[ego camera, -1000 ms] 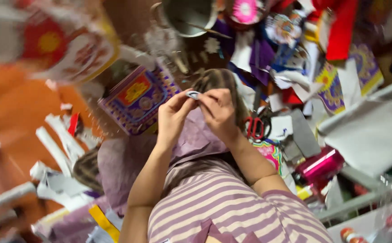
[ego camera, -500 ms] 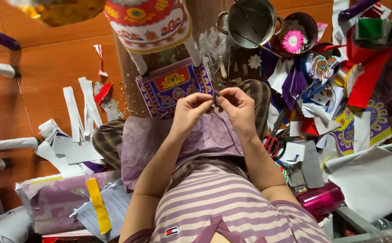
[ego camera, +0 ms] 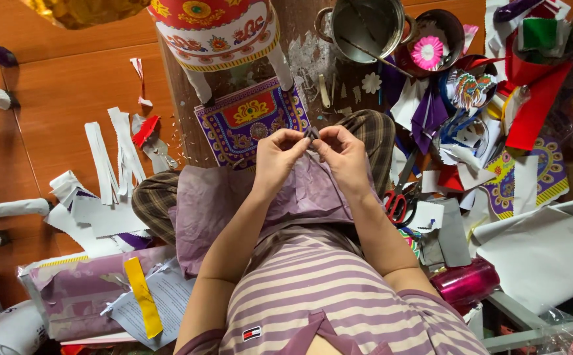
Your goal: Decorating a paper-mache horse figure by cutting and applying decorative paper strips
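Purple paper strip (ego camera: 312, 133) | upright | pinched between left hand (ego camera: 277, 156), right hand (ego camera: 344, 155)

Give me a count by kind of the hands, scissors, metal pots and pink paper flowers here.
Hands: 2, left hand and right hand
Red-handled scissors: 1
Metal pots: 2, steel pot, dark pot
Pink paper flower: 1
Total: 6

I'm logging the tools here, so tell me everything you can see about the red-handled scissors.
The red-handled scissors lie flat on the cluttered floor beside the person's right forearm, not held. Two red loop handles, plastic by the look, point toward the person; the grey metal blades look shut and angle away toward the paper scraps. Neither of the hands touches them.
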